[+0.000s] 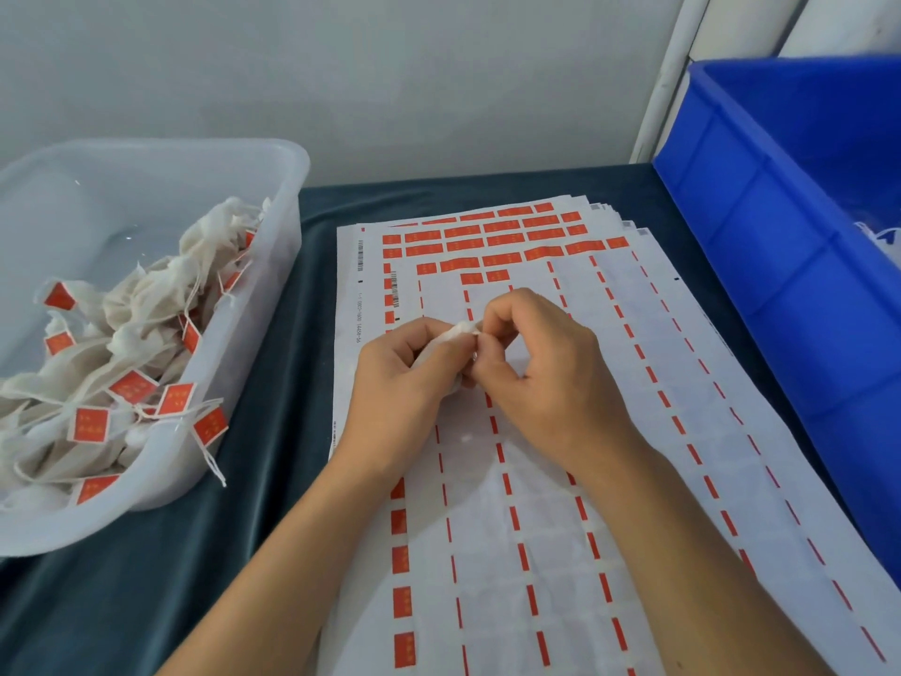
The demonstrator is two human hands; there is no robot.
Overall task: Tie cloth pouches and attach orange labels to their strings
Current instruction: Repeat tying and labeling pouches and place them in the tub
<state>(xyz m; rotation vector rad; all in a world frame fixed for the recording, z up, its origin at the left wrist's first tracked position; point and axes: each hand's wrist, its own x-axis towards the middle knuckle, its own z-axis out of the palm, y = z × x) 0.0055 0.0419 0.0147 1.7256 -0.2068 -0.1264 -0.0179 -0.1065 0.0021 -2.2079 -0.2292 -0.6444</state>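
A small white cloth pouch (pixel 456 332) sits bunched in my left hand (pixel 404 378), whose fingers curl round it above the label sheets. My right hand (pixel 541 363) meets it from the right, thumb and fingertips pinching at the pouch's top; any string there is too small to make out. Under both hands lie several overlapping white sheets (pixel 536 505), mostly stripped to orange remnants. Unpeeled orange labels (pixel 502 234) remain in rows at the sheets' far end.
A translucent plastic tub (pixel 273 265) at the left holds several tied pouches with orange labels (pixel 90 424) on their strings. A blue crate (pixel 780 226) stands along the right. Dark cloth (pixel 273 480) covers the table; a grey wall rises behind.
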